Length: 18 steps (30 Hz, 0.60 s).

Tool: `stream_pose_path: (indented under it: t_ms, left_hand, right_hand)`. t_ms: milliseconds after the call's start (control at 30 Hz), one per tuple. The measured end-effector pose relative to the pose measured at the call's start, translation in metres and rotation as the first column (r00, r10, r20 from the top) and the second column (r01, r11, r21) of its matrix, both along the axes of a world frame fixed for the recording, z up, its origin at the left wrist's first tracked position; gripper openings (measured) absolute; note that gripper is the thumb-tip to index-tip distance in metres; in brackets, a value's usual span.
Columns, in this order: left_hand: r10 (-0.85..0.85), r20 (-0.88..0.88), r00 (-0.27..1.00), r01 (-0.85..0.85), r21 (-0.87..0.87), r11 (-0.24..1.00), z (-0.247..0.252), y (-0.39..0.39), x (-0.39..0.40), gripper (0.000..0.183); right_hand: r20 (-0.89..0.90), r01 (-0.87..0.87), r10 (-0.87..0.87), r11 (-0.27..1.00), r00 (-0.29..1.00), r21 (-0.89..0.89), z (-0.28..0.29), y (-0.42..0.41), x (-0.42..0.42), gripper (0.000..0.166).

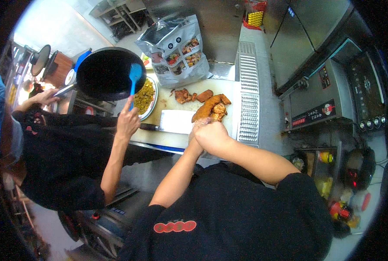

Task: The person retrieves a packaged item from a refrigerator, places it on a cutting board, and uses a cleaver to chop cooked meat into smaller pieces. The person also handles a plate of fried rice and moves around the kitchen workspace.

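Note:
My left hand (198,128) and my right hand (212,134) meet at the near edge of a white cutting board (171,138). Clear thin plastic, seemingly a disposable glove, shows about my left fingers. My right hand is curled over the left one and hides much of it; what its fingers grip is not visible. Just beyond lie a long breaded fried piece (207,109), browned meat chunks (218,112), a flat brown piece (204,95) and smaller meat pieces (182,96). A cleaver (177,121) lies left of my hands, its dark handle pointing left.
At left, a co-worker's hand (128,119) holds a blue spatula (135,73) at a black wok (106,73), whose handle the other hand holds. A plate of chopped greens (146,98) is beside the board. Behind stands a large foil bag (181,53); right, a metal grate (248,114).

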State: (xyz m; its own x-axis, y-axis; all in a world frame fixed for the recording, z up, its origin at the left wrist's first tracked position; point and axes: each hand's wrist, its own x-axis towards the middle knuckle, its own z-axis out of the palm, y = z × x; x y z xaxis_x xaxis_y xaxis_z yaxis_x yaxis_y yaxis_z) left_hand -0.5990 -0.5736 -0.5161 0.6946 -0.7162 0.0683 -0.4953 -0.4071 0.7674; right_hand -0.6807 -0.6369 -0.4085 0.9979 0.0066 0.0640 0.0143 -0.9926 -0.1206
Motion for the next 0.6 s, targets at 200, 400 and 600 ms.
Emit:
stream_pose_path:
  t_ms: [200, 400, 600]
  left_hand:
    - [0.006, 0.167, 0.986, -0.021, 0.085, 0.996, 0.042, 0.007, 0.004, 0.033]
    - [0.059, 0.023, 0.998, -0.063, 0.249, 0.966, 0.081, 0.021, -0.003, 0.033]
    - [0.151, -0.036, 0.988, -0.144, 0.152, 0.978, 0.03, 0.128, -0.003, 0.028]
  right_hand:
    - [-0.039, -0.088, 0.097, 0.977, 0.995, 0.196, 0.031, 0.01, -0.004, 0.027]
    - [-0.001, -0.181, 0.234, 0.754, 0.972, 0.631, 0.045, 0.023, -0.016, 0.02]
    - [-0.008, -0.158, 0.202, 0.791, 0.979, 0.591, 0.019, 0.02, 0.021, 0.019]
